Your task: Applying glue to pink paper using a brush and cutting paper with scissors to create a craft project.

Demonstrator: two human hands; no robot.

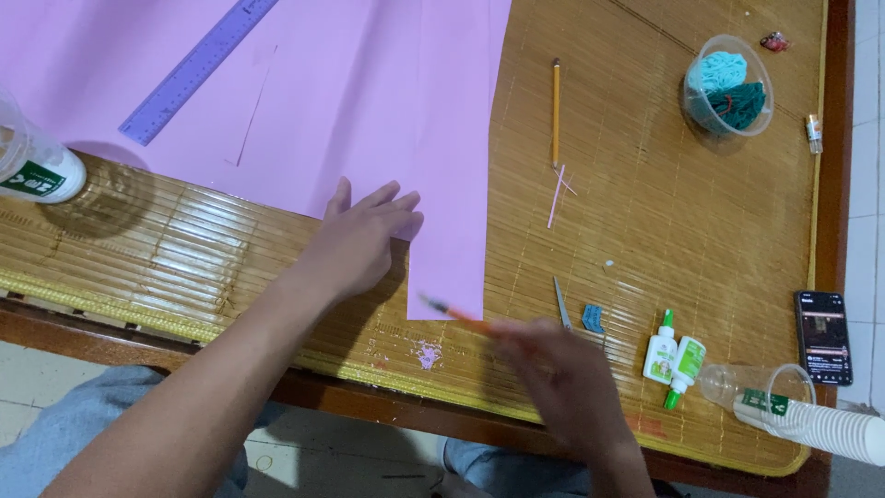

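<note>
A large sheet of pink paper [369, 83] lies on a bamboo mat [664, 212], with a narrower pink strip [456, 203] running down toward me. My left hand [364, 240] rests flat, fingers spread, on the paper's lower edge beside the strip. My right hand [562, 378] is blurred and grips an orange pencil-like tool [456, 314] whose tip sits at the strip's bottom edge.
A purple ruler [198, 66] lies on the paper. On the mat lie a pencil [556, 111], thin pink offcuts [556, 195], a cutter blade [562, 302], two glue bottles [675, 358], a cup of teal yarn [730, 85], stacked cups [802, 410], a phone [822, 337]. Another cup [32, 157] stands left.
</note>
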